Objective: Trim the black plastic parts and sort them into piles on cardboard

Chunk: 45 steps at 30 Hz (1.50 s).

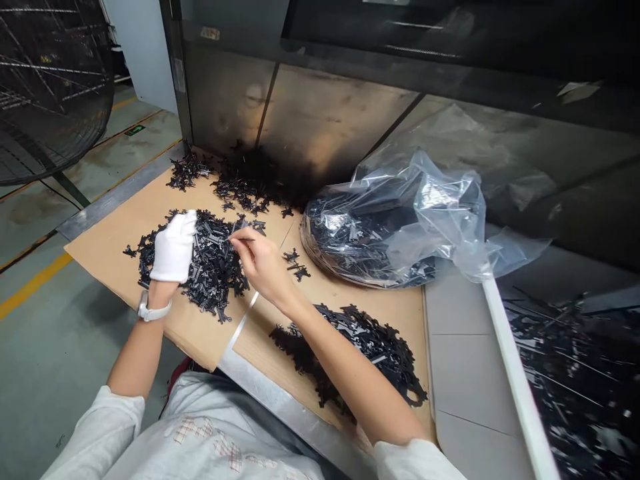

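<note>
One metal-edged table [273,395] fills the foreground, covered by two cardboard sheets [107,248] whose edges meet between the near heaps. One caged floor fan [53,83] stands off to the left. At the back right of the table is one clear plastic bag [450,207] with black parts inside.

Two dense heaps lie nearer the person: the right heap [377,340], partly hidden under the right forearm, and the left heap [213,270], which is being handled. Behind are two looser scatters, a back-left scatter [187,171] and a back-middle scatter [245,190]. The pieces in each are too many and too tangled to count.

The left heap lies between and beneath the two hands, with no single long axis; its slender pieces point every way. The gloved left hand [174,247] is over its left side, fingers bent; I cannot tell whether it holds anything. The bare right hand [263,261] is at its right edge, thumb and forefinger pinched narrow on what appears to be a thin black part [249,239]. Two loose pieces [301,272] lie just beside the right hand, nearer it than the left.
</note>
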Available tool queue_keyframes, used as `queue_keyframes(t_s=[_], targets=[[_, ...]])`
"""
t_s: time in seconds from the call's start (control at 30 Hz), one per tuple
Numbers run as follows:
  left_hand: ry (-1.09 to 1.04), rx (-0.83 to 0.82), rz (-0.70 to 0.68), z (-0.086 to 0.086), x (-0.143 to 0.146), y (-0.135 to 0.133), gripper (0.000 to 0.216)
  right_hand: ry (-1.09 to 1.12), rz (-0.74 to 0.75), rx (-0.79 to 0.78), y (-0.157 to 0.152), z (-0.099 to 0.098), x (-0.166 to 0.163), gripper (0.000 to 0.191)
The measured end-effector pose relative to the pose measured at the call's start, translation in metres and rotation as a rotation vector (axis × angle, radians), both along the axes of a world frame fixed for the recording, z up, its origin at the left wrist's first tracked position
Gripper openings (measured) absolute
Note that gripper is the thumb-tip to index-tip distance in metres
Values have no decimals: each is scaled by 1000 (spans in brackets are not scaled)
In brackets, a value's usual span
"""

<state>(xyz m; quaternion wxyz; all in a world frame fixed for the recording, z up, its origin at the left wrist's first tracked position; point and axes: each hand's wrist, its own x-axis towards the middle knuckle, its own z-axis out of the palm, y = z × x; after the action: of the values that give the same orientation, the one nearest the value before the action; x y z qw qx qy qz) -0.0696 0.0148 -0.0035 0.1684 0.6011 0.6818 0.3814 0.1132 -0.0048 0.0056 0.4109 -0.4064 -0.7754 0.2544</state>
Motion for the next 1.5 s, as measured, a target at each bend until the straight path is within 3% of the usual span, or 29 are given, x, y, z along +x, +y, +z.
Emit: queue_keyframes(t_s=[0.13, 0.27, 0.33, 0.43, 0.5, 0.63, 0.8, 0.9, 1.0, 1.2, 1.37, 1.5], targets=[[182, -59, -17, 0, -12, 17, 39, -145, 61, 25, 3, 0, 6, 10], [337, -30, 21, 8, -20, 17, 40, -262, 82, 49, 2, 2, 9, 12], [235, 17, -5, 14, -19, 13, 38, -327, 119, 61, 1, 2, 11, 19], [-18, -5, -193, 20, -10, 7, 42, -424, 198, 77, -1, 3, 12, 34], [3, -74, -294, 22, -4, 6, 41, -471, 239, 88, -3, 4, 11, 40], [188, -129, -194, 15, -5, 13, 34, -529, 259, 108, -4, 4, 10, 46], [165, -180, -131, 1, -19, 23, 17, -572, 246, 109, -2, -1, 10, 45], [126, -173, -106, 1, -22, 25, 34, -586, 244, 116, -2, -3, 10, 46], [-8, -122, -117, 9, -20, 21, 37, -598, 248, 135, -4, -1, 8, 46], [-108, -155, -352, 14, -1, 3, 23, -593, 305, 185, -6, 9, 3, 45], [-235, -133, -250, 3, 13, -7, 20, -406, 329, 126, -8, 13, 3, 38], [-417, -192, -183, 4, 18, -15, 45, -159, 263, 55, -14, 2, 3, 29]])
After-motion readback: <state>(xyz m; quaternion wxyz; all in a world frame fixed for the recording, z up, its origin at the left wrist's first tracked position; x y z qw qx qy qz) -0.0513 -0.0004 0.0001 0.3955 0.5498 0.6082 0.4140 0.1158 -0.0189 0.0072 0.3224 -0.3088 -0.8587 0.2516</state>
